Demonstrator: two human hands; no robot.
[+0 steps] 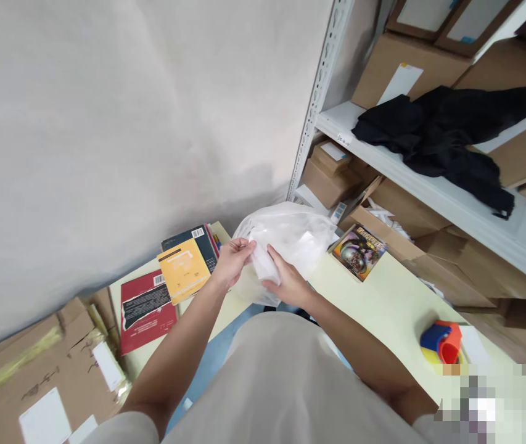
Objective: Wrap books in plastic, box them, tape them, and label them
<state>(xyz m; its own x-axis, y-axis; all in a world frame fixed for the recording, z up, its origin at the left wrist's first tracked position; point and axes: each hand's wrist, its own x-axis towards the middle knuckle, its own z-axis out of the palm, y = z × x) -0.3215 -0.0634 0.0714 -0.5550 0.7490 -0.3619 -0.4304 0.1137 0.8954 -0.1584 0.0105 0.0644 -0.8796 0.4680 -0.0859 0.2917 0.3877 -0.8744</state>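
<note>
A translucent white plastic bag (306,237) spreads over the table in front of me. Above it, a white folded piece (265,264) is between my hands; whether it is paper or part of the bag I cannot tell. My left hand (234,262) pinches its upper left corner between thumb and fingertips. On the other side, my right hand (287,280) grips it with the thumb on top and the fingers partly hidden. A yellow book (184,270) lies left of my left hand, on a dark book (205,246). To the right of the bag is a book with a colourful cover (359,253).
A red book (148,311) lies at the table's left end, beside cardboard boxes (26,376). The pale wall rises behind the table (385,308). At right stands a shelf (336,123) with cartons and black cloth (447,135). Coloured rolls (445,342) sit at the table's right.
</note>
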